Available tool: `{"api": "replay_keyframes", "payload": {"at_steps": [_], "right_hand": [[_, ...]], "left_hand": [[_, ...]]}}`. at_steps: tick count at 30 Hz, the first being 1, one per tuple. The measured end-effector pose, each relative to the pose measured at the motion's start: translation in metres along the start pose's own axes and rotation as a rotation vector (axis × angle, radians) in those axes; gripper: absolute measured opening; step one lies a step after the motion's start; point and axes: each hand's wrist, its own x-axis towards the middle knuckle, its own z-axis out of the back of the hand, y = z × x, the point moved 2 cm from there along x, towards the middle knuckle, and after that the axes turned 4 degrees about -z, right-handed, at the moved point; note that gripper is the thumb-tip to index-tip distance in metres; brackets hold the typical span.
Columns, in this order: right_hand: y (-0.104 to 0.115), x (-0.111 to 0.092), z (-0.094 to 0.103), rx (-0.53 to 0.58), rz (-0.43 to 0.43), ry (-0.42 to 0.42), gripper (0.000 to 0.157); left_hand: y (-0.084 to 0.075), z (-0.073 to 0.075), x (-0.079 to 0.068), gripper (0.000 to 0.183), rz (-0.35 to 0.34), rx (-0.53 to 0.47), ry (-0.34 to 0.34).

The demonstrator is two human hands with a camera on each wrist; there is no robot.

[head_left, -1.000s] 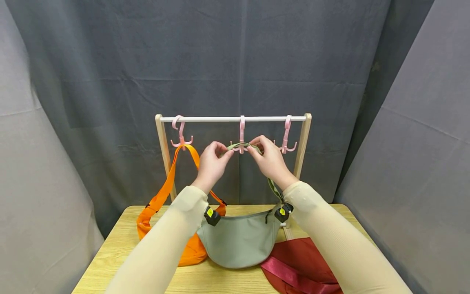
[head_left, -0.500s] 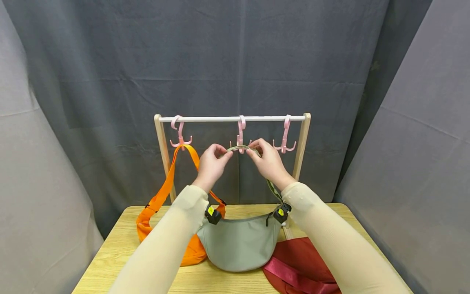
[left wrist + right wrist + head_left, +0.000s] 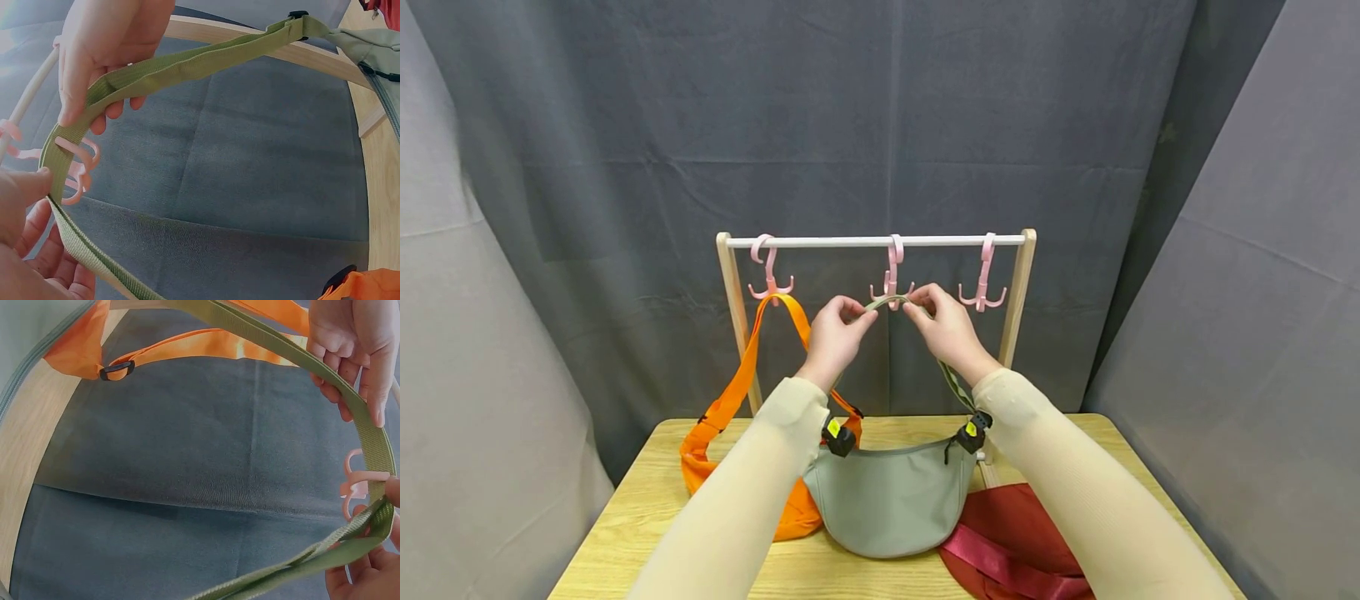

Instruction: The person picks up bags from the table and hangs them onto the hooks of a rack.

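Note:
Both hands pinch the green webbing strap (image 3: pixel 889 299) of a sage-green waist bag (image 3: pixel 891 504). My left hand (image 3: pixel 837 335) holds it on the left and my right hand (image 3: pixel 950 327) on the right, with a short arched stretch between them. Right at this stretch is the middle pink hook (image 3: pixel 892 265), hanging from the rack's white bar (image 3: pixel 820 242). In the left wrist view, one pink prong (image 3: pixel 76 149) crosses the strap's face between the two hands. The bag hangs below the forearms, close over the table.
An orange bag's strap (image 3: pixel 730 400) loops up to the left pink hook (image 3: pixel 770 271). A dark red bag (image 3: pixel 1030 533) lies at the table's front right, partly behind the right sleeve. On the right of the bar hangs another pink hook (image 3: pixel 984 275). The rack has wooden posts (image 3: pixel 1018 292).
Both hands have come down slightly with the strap, and the green bag sits a little lower. The middle pink hook has turned on the bar.

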Motion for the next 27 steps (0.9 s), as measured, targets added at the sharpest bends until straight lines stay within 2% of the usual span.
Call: {"api": "replay_keyframes", "payload": {"at_steps": [15, 27], "right_hand": [[-0.0039, 0.0040, -0.0033, 0.011, -0.046, -0.002, 0.027], [-0.0042, 0.0063, -0.0031, 0.010, -0.047, 0.003, 0.028]], "left_hand": [[0.0031, -0.0049, 0.0025, 0.025, 0.038, -0.019, 0.002], [-0.0021, -0.0032, 0.0033, 0.026, 0.041, -0.016, -0.003]]}}
